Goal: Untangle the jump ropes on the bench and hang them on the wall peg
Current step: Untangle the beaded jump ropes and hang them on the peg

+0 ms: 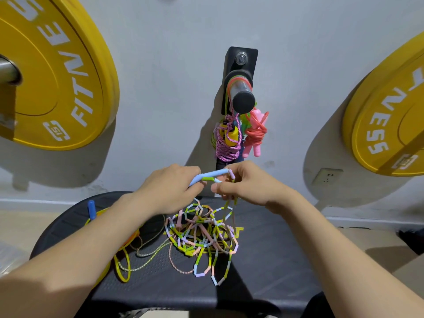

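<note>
1. A grey wall [160, 65] carries 2 yellow plates [57, 76] with a black peg [242, 92] between them; 2 wound bundles [227, 143] of rope already hang from the peg.
2. Below the peg, a black bench [263, 260] holds the tangle. A beaded rope [202, 232] is heaped mid-pad, and a yellow rope [122, 269] with a blue grip [91, 208] lies to the left. A thin cord [151, 255] runs between them.
3. The left hand [167, 191] is curled around a pale blue handle [213, 174], held above the bench's far end.
4. The right hand [247, 182] pinches the beaded strand just where it leaves the handle. Its fingers are bent, and the strand drops from it to the heap.
5. The step in hand, as I judge it, is freeing the beaded rope, starting from 1 end; none of it is coiled yet.
6. The next move likely calls for drawing the strand up through the pinch, loop by loop. The cord, which seems to run under the heap's edge, could lift with it.
</note>
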`<action>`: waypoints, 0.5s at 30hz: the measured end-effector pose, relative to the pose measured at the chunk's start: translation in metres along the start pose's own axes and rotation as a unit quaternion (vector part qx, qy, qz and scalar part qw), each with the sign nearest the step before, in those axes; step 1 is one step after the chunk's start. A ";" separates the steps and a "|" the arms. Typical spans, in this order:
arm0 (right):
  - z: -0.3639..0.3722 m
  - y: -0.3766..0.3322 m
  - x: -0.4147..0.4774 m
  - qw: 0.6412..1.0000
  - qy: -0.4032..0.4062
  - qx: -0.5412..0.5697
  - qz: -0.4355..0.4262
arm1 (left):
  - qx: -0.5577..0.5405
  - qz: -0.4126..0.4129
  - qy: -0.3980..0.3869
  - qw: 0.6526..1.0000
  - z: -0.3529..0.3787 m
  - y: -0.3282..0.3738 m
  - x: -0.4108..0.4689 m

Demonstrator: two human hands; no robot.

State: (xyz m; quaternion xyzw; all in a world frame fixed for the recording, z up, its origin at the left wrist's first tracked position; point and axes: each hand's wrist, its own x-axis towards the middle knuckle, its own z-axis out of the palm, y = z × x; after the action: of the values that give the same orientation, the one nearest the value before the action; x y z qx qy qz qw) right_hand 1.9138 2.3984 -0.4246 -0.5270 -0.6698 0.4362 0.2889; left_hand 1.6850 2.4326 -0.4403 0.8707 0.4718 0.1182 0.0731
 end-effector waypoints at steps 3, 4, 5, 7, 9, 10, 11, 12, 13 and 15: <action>0.002 -0.002 0.001 0.999 -0.012 0.050 -0.015 | -0.002 -0.009 -0.010 1.000 0.000 0.000 0.000; 0.002 -0.003 0.002 0.999 -0.004 0.047 -0.014 | -0.014 -0.012 -0.014 1.000 0.000 0.000 0.000; 0.002 -0.004 0.003 0.999 0.010 0.032 -0.015 | -0.032 -0.012 -0.017 0.999 -0.001 -0.001 0.000; 0.000 -0.002 0.005 0.999 0.036 -0.011 -0.017 | -0.073 -0.006 -0.029 0.997 -0.002 -0.003 0.001; -0.003 -0.001 0.005 0.999 0.038 -0.016 -0.005 | -0.106 0.002 -0.057 0.993 -0.002 -0.005 0.002; -0.004 0.000 0.004 0.999 0.032 -0.002 0.003 | -0.124 0.003 -0.074 0.990 -0.002 -0.006 0.001; -0.004 0.001 0.004 1.000 0.026 0.016 0.007 | -0.148 0.002 -0.090 0.985 -0.002 -0.007 0.000; -0.004 0.000 0.004 0.999 0.023 0.029 0.006 | -0.180 0.001 -0.104 0.978 -0.002 -0.009 0.000; -0.004 -0.001 0.004 0.999 0.023 0.035 0.003 | -0.220 -0.002 -0.119 0.968 -0.003 -0.010 0.000; -0.004 -0.002 0.004 0.999 0.026 0.046 -0.004 | -0.298 -0.014 -0.144 0.943 -0.003 -0.013 0.000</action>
State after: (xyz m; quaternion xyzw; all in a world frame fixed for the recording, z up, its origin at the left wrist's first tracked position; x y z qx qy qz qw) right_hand 1.9154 2.4031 -0.4207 -0.5213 -0.6433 0.4516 0.3324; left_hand 1.6736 2.4394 -0.4411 0.8099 0.4117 0.1260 0.3983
